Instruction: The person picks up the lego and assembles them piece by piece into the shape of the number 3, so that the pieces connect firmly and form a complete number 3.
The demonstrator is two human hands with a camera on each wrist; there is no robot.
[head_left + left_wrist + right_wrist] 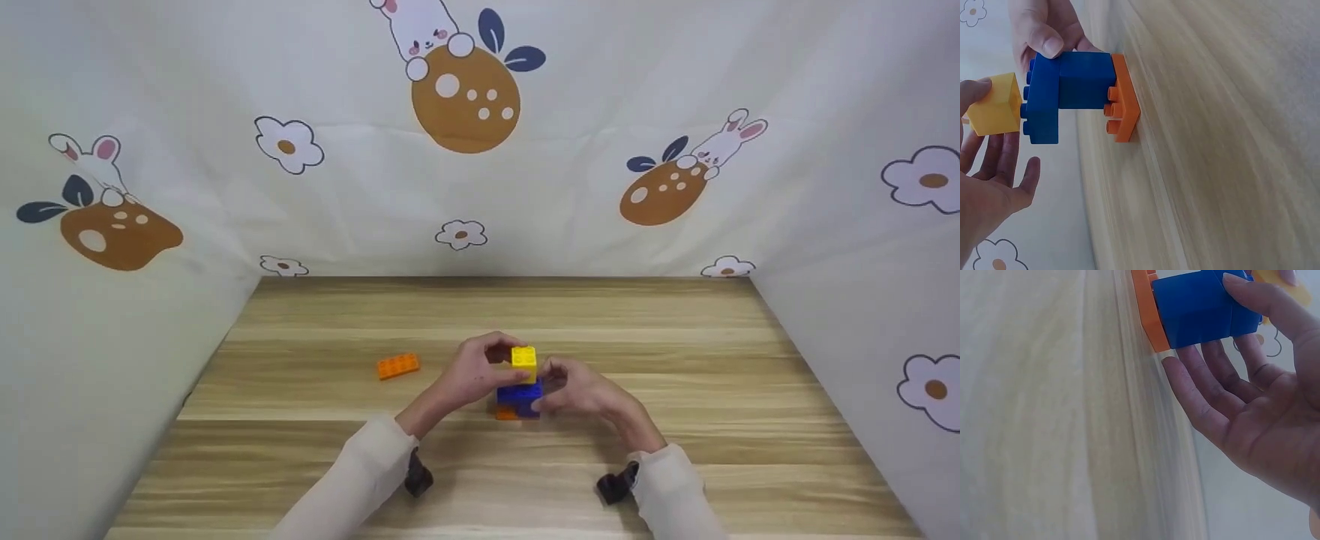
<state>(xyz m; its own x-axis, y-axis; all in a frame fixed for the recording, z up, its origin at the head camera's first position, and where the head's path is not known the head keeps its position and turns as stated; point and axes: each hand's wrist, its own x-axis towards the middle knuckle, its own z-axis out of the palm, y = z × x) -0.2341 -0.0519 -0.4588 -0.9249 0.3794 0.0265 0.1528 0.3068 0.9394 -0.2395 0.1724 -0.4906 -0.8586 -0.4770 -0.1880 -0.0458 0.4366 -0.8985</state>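
Observation:
Between the thumb and fingers of my left hand (476,367) is a yellow toy building brick (523,364), pinched just over the top of a small stack. In the left wrist view the yellow brick's hollow underside faces the studs of the upper blue brick (1044,107). Below that brick sits a second blue brick (1087,81), set on an orange base brick (1127,107) whose free studs show at one end. My right hand (577,386) grips the stack from the right, thumb on the upper blue brick, fingers around its far side (1235,312).
A loose orange brick (398,366) with studs up lies on the wooden table (315,465), left of the hands. A pale patterned cloth (360,195) hangs around the back and sides. A black wrist device (418,476) shows by the left cuff, another (616,486) by the right.

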